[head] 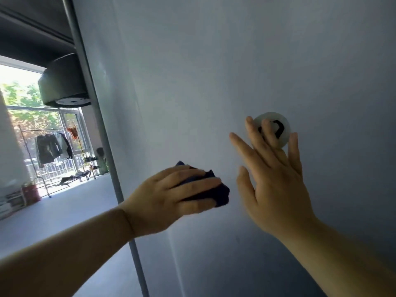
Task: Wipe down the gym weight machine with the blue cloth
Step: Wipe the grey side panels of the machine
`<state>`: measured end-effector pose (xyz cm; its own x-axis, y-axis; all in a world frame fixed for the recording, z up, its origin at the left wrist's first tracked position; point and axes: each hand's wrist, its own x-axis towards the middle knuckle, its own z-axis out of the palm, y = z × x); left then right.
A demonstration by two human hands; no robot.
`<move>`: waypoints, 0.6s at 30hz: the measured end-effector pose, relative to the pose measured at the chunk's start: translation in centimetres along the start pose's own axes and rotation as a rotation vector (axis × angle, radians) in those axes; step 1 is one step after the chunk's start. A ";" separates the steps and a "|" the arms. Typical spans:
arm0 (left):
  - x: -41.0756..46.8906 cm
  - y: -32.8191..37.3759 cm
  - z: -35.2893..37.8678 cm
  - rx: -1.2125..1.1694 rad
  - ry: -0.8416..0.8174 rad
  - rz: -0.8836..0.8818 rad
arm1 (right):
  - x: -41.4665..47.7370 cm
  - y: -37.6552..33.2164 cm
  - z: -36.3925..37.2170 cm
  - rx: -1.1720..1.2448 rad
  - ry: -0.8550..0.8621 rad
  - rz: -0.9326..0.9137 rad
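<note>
Two hands up, only one doing the wiping

Left hand (171,196) has its fingers curled over the bunched blue cloth (216,194), low on the grey panel (214,71) and not far in from its left edge. Right hand (276,183) is just beside it, fingers straight and spread, holding nothing, tips over a round white badge (278,125).

Tips, imo: open that wad out flatter so more cloth meets the surface. Work in overlapping strokes from the left edge across. Take the right hand off so the badge gets wiped too.

Hard to see: both hands are blurred, so I can't tell if the right palm really touches. Fingers cover half the badge's black mark, so it's unreadable. The panel runs out of frame, so I'm only guessing it's the machine's cover. Past the post (102,142) on its left edge there's a black drum (62,82) and, far off, a clothes rack (53,146).
</note>
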<state>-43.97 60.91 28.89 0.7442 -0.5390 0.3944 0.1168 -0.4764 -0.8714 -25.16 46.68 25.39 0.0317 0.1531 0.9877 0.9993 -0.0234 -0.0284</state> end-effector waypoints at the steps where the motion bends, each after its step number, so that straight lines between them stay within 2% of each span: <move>1: 0.0 -1.2 -0.4 0.059 0.030 -0.054 | 0.1 -0.2 0.1 -0.004 -0.005 0.009; 4: 0.7 -4.8 -1.5 0.197 0.167 -0.438 | 0.6 -0.6 0.5 -0.028 -0.017 0.042; 6: 0.9 -4.9 -1.5 0.114 0.191 -0.624 | 1.0 -0.9 0.7 -0.046 -0.007 0.056; 9: -1.0 -1.6 -0.6 0.053 0.159 -0.579 | 1.5 -2.0 1.0 -0.011 0.003 0.023; 12: -4.7 1.1 -0.9 0.037 -0.020 -0.283 | 1.4 -3.6 1.5 0.050 -0.037 -0.049; 13: -5.3 0.8 -1.6 0.028 -0.060 -0.235 | 1.1 -4.0 1.7 0.056 -0.053 -0.064; 14: -5.4 -0.2 -2.1 0.027 -0.065 -0.261 | 0.9 -4.3 2.0 0.056 -0.065 -0.075; 16: -5.0 -3.1 -2.7 -0.024 -0.014 -0.469 | 0.4 -4.5 2.4 0.038 -0.082 -0.087; 18: -4.3 -5.6 -2.6 0.023 0.087 -0.683 | 0.0 -4.4 2.8 0.012 -0.098 -0.093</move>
<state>-49.51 64.03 32.85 0.4431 -0.1773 0.8788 0.5555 -0.7151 -0.4244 -29.51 49.54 25.07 -0.0598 0.2495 0.9665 0.9982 0.0075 0.0598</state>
